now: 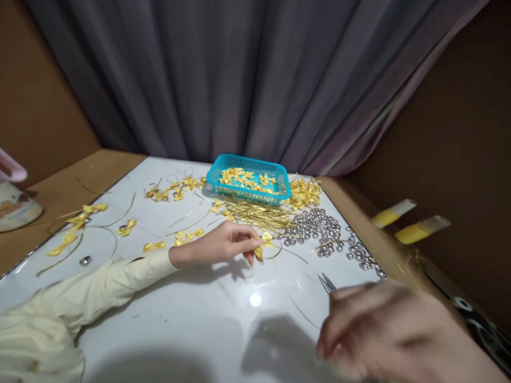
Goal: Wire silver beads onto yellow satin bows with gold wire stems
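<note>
My left hand (229, 242) pinches a yellow ribbon bow (264, 243) between thumb and fingers, a little above the white tabletop (191, 319). A loop of gold wire (275, 252) extends from this bow to the right. At the lower right, my right hand (383, 330) is blurred, its fingers curled together; what they hold is hidden. Two pointed metal blades, like small scissors (327, 283), stick out behind its knuckles, and I cannot tell whether the hand grips them. A thin wire (299, 306) curves across the table toward my right hand.
Bows fill part of a blue basket (215, 178); more bows (305, 192) lie beside it. In front are gold wires (259, 214) and silver rings (315, 224). Finished-looking bows (82, 219) lie left. Two yellow-filled tubes (423, 230) and black-handled scissors (485, 330) are right.
</note>
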Motion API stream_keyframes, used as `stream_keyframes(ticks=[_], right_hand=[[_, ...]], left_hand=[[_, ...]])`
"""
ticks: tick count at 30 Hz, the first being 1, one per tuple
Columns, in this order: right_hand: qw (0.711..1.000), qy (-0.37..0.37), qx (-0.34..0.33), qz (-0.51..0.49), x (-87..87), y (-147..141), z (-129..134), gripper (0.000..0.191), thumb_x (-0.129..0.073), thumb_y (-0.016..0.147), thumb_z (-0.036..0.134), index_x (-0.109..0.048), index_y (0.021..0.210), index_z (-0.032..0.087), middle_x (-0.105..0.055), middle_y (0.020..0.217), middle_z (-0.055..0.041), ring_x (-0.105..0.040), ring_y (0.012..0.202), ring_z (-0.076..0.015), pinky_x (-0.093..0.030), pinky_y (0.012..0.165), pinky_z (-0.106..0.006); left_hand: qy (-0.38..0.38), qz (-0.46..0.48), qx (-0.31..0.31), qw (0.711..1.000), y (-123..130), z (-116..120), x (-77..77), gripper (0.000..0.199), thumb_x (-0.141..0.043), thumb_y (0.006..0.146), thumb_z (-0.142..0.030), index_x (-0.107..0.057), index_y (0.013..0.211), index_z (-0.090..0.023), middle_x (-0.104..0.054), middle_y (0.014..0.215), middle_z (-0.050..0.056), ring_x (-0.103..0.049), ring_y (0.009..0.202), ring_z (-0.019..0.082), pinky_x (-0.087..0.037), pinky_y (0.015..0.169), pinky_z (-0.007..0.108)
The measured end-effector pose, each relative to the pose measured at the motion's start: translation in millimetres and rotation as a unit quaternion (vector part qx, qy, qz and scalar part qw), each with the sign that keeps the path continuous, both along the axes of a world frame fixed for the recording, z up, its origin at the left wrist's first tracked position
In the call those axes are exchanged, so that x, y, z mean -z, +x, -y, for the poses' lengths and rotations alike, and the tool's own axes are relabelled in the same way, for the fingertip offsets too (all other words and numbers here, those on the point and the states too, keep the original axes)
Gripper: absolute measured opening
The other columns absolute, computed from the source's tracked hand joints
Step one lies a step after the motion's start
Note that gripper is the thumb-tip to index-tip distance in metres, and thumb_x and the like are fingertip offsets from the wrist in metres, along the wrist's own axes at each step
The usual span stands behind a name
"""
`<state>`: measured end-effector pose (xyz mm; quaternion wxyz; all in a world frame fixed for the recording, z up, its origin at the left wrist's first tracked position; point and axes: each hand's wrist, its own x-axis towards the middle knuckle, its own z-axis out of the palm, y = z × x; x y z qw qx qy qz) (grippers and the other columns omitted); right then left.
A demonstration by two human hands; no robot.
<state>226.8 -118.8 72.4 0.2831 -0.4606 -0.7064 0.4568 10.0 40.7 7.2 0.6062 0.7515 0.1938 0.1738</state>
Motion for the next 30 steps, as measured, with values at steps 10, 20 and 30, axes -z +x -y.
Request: stream_keyframes(ticks=[10, 20, 30], right_hand=[[0.970, -0.095, 0.216, -0.053, 29.5, -18, -37, 0.031, -0.070, 0.072, 0.045, -0.071, 0.070, 0.014, -0.063, 0.054, -0.0031, -0.053, 0.035, -0.0094, -0.043, 0.036, -0.020], [0.981, -0.019, 0.192, -0.027, 25.5, -27, -31, 0.024, -0.057, 0.084, 0.035, -0.067, 0.078, 0.014, -0.059, 0.045, 0.0004, -0.057, 0.039, -0.0114, -0.045, 0.044, -0.021], [0.976, -0.045, 0.213, -0.004, 18.3, -36, -24, 0.033, -0.056, 0.083, 0.037, -0.065, 0.059, 0.017, -0.046, 0.034, 0.0035, -0.043, 0.029, -0.0079, -0.035, 0.035, -0.020]], left_hand=[[-0.037, 0.021, 0.024, 0.999, -2, 12, -8.2, 0.024, -0.052, 0.091, -0.032, -0.064, 0.085, -0.011, -0.067, 0.073, 0.005, -0.063, 0.067, 0.013, -0.049, 0.065, 0.024], [-0.175, 0.074, 0.050, 0.980, 0, 14, -9.1, 0.020, -0.055, 0.089, -0.026, -0.063, 0.079, -0.010, -0.070, 0.075, 0.007, -0.059, 0.059, 0.010, -0.048, 0.061, 0.023], [-0.227, 0.076, 0.072, 0.968, 2, 14, -9.3, 0.020, -0.059, 0.087, -0.026, -0.066, 0.078, -0.010, -0.070, 0.074, 0.006, -0.059, 0.056, 0.010, -0.046, 0.057, 0.021]])
